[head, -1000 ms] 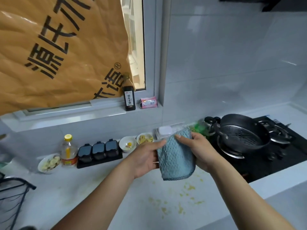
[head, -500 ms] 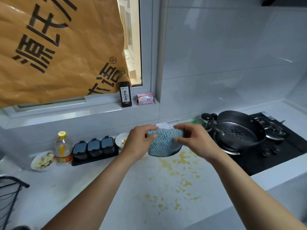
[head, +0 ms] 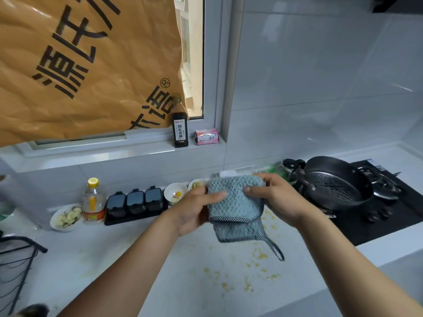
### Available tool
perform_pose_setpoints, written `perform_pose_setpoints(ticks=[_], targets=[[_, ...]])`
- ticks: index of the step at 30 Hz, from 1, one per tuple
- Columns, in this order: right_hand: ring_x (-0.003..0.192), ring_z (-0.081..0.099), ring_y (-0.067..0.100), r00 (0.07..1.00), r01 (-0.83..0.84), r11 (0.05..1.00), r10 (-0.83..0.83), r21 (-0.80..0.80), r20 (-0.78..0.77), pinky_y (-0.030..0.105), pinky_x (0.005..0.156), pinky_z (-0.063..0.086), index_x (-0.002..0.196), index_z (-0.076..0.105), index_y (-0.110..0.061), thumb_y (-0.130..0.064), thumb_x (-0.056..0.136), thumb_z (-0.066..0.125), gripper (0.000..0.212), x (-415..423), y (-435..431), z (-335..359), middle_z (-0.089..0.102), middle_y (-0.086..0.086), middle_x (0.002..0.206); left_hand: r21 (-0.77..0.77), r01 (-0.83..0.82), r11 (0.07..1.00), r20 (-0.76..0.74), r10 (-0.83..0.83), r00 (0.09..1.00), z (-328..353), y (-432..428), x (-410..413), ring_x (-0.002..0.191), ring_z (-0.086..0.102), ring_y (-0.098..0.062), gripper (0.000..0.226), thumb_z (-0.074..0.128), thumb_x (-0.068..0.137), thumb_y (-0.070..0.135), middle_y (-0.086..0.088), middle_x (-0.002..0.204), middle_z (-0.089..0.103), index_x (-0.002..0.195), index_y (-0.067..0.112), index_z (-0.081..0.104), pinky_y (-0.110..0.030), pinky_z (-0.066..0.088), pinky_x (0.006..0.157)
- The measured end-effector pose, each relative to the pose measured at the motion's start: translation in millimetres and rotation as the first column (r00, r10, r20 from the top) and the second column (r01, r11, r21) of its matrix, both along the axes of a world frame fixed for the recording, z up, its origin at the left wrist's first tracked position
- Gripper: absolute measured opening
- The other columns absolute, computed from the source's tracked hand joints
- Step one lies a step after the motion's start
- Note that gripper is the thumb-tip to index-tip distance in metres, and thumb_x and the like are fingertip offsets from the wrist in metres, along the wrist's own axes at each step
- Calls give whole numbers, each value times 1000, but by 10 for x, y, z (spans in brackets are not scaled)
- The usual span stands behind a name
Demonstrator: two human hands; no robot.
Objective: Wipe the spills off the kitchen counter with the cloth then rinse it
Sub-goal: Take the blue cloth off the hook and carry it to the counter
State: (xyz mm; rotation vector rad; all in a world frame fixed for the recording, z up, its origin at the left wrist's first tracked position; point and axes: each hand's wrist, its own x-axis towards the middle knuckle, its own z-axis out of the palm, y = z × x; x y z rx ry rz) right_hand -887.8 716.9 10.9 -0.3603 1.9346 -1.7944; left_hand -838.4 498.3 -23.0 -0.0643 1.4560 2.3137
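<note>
We are holding the cloth point(head: 235, 202) up in the air over the counter point(head: 119, 259), at about the centre of our view. The left hand point(head: 194, 210) is gripping its left edge, thumb lying across the front face, fingers curled behind. The right hand point(head: 278, 197) is pinching the right edge near the top corner, thumb on the front. The cloth is blue-grey, knobbly, folded over so that a dark trimmed edge is running across its lower half; a hanging loop point(head: 275, 249) is dangling from its corner toward 5 o'clock.

Below the cloth, toward 6 o'clock, yellowish spills point(head: 249, 273) are dotting the counter, untouched by the cloth.

At 3 o'clock a black pan point(head: 336, 184) is sitting on the stove point(head: 389, 216). Toward 9 o'clock along the back wall we are noting two small bowls point(head: 175, 193), a row of three black seasoning boxes point(head: 135, 201), an oil bottle point(head: 93, 202) with a yellow cap, and a bowl of sliced food point(head: 66, 217). At 12 o'clock, on the window sill, a dark sauce bottle point(head: 180, 129) is standing just beside a pink packet point(head: 206, 137). A brown printed bag point(head: 80, 65) is covering the window at 10 o'clock. A black wire rack point(head: 16, 264) is showing at 8 o'clock.
</note>
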Motion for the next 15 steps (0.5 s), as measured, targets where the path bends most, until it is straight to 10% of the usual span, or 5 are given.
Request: perform_pose_setpoints(ticks=[4, 10, 15], targets=[[112, 63, 45, 984, 37, 998, -28, -49, 175, 64, 95, 49, 117, 65, 1, -6, 91, 66, 26, 84, -16, -306, 68, 25, 117, -18, 6, 1000, 57, -5, 998, -217, 66, 113, 112, 68, -34, 49, 73, 85, -1, -21, 125, 70, 131, -1, 57, -44, 58, 91], [107, 66, 44, 967, -95, 986, 124, -138, 222, 46, 66, 61, 132, 53, -13, 5, 80, 75, 59, 180, 93, -460, 65, 22, 123, -124, -93, 988, -57, 86, 995, -233, 15, 68, 108, 72, -27, 37, 70, 89, 2, -10, 117, 75, 124, 11, 60, -41, 61, 83], [91, 70, 28, 996, 1, 981, 18, -195, 92, 34, 70, 57, 111, 70, -2, 17, 86, 59, 34, 161, 242, -327, 72, 17, 104, -158, 91, 983, -116, -110, 987, -177, -110, -2, 106, 72, -28, 36, 70, 85, -7, -8, 114, 75, 110, 19, 75, -42, 63, 76]])
